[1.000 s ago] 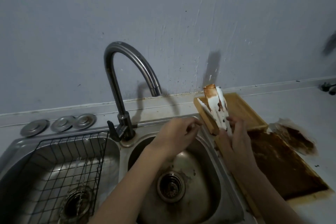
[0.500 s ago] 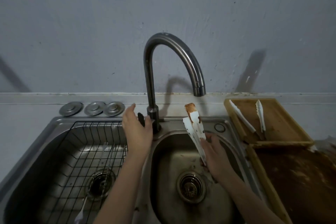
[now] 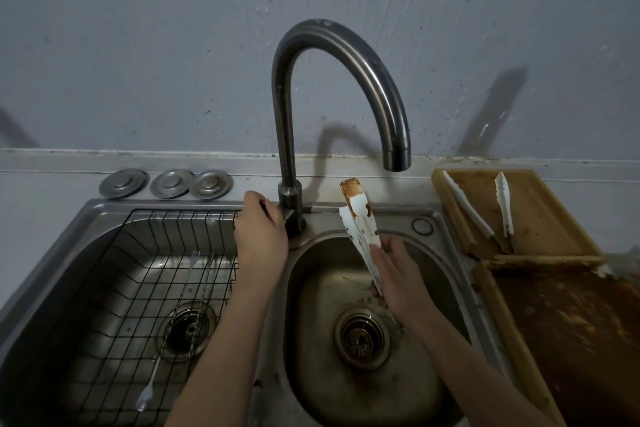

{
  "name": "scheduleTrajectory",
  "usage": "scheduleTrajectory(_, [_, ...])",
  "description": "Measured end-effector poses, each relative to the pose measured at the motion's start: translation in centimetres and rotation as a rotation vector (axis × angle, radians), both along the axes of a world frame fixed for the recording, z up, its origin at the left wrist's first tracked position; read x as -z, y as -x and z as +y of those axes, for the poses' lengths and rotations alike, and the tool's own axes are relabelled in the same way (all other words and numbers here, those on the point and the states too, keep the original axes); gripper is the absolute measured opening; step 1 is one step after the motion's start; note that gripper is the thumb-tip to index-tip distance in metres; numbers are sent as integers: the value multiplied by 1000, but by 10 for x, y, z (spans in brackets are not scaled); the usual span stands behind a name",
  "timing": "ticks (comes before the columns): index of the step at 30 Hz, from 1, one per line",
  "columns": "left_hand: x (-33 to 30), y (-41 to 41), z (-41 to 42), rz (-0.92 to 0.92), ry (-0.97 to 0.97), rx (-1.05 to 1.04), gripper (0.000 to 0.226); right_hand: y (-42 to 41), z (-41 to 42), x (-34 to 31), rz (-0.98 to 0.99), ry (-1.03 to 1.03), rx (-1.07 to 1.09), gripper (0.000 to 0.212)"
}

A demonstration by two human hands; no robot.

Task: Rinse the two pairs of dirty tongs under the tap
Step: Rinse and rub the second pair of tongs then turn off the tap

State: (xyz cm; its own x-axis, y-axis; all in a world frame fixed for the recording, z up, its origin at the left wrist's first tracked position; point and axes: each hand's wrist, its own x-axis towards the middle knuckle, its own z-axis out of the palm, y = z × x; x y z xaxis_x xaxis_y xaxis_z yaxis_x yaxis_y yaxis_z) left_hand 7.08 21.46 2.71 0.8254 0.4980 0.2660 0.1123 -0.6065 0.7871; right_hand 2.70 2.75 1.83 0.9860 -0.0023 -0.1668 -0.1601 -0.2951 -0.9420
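Note:
My right hand (image 3: 394, 274) grips a pair of white tongs (image 3: 360, 222) smeared with brown sauce, tips pointing up, over the right sink basin (image 3: 311, 340) and a little left of the spout's mouth. My left hand (image 3: 261, 236) is closed around the tap handle at the base of the curved steel tap (image 3: 287, 114). No water runs from the spout (image 3: 398, 159). A second pair of white tongs (image 3: 502, 208) lies spread apart on a small wooden tray (image 3: 547, 218) to the right of the sink.
The left basin holds a black wire rack (image 3: 145, 288) with a couple of long thin utensils (image 3: 180, 315) in it. Three metal discs (image 3: 166, 183) sit behind it. A stained brown wooden board (image 3: 571, 329) lies on the counter at right.
The view has swung left and closer to the sink. My left hand has closed onto the tap handle. My right hand has carried the dirty tongs from the tray to over the right basin.

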Motion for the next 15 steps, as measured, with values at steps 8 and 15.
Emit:
scheduleTrajectory(8, [5, 4, 1, -26, 54, -8, 13, 3, -2, 0, 5, -4, 8, 17])
scheduleTrajectory(15, [6, 7, 0, -33, 113, -23, 13, 6, -5, 0, -18, -4, 15, 17])
